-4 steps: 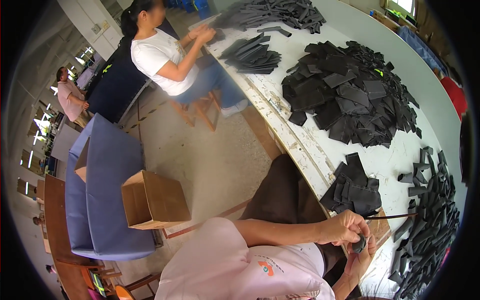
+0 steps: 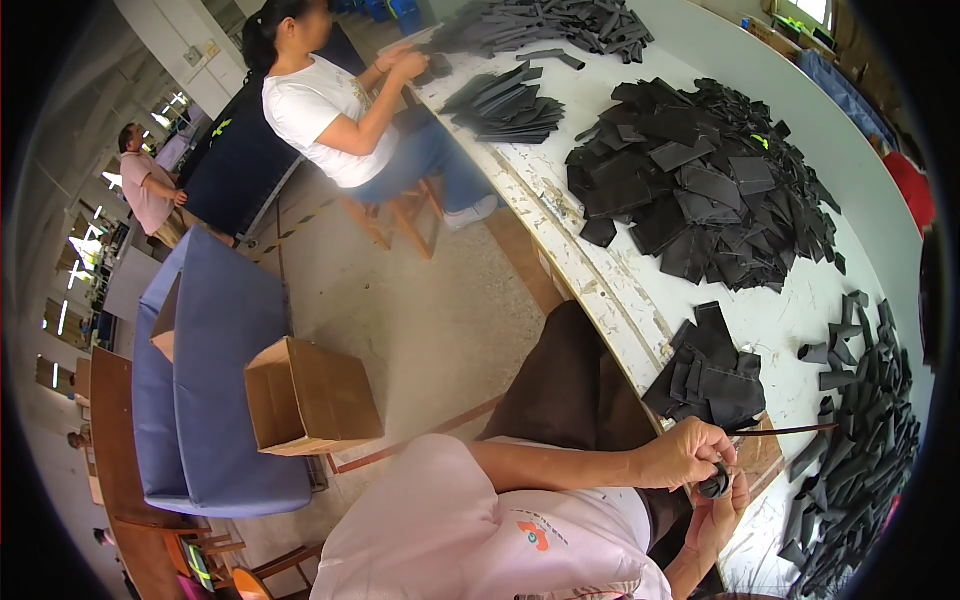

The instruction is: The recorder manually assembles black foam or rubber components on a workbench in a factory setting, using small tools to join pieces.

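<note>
My left hand [image 2: 688, 452], near right at the table [image 2: 640, 300] edge: fingers curled shut, pinching a thin dark rod [image 2: 790, 431] that points right across the tabletop. My right hand [image 2: 718, 518], just below it: fingers folded around a small round black piece [image 2: 714, 486], which sits between both hands, touching each. Small stack of black pieces [image 2: 708, 372]: just beyond my hands, at the table's near edge. Long heap of black strips [image 2: 860, 440]: right of my hands, running along the right side. Big pile of black pieces [image 2: 705, 185]: mid-table, farther off. Neat stack [image 2: 505, 105] and another spread of strips [image 2: 545, 25]: far end of the table. A co-worker in a white shirt [image 2: 320, 110]: seated on a wooden stool [image 2: 395, 215] at the far left of the table, both hands on the work at the table edge. Open cardboard box [image 2: 305, 395]: on the floor to my left, just beside a blue padded bench [image 2: 210, 390]. Second person in pink [image 2: 145, 190]: far left, well apart.
</note>
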Available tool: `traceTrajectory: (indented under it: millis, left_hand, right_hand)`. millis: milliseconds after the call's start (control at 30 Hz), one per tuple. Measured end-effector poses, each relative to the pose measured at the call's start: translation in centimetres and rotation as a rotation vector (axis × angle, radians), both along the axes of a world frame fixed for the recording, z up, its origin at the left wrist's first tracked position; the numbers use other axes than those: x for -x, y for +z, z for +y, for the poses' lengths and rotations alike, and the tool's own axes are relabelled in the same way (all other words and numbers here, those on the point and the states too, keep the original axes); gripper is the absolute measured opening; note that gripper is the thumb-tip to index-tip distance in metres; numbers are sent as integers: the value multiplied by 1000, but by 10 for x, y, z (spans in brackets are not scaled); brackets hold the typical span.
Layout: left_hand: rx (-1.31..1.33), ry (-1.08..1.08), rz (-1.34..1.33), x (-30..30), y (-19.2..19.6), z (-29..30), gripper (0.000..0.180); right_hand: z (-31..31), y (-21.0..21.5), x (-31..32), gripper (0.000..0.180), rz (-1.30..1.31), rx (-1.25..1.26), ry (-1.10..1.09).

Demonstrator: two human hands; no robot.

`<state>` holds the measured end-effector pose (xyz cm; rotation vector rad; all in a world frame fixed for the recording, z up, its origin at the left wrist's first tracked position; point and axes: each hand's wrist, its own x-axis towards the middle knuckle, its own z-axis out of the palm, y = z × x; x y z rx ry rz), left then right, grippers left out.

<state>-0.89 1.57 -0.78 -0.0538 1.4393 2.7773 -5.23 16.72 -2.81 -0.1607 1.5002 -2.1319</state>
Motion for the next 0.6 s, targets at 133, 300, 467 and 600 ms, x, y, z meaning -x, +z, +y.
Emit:
traceTrajectory:
  millis: [133, 300, 467, 600]
  left_hand:
    - [-215, -262, -53, -2, 1, 0, 25]
    - [-455, -544, 68, -14, 11, 5, 36]
    - [-573, -550, 16, -14, 12, 2, 28]
    - [-489, -454, -139, 0, -11, 3, 22]
  right_hand:
    - [1, 1, -1, 22, -29, 33, -19]
    - [7, 20, -18, 33, -24, 86, 45]
    - [2, 18, -25, 37, -9, 1, -74]
    - [-2, 22, -22, 32, -124, 42, -129]
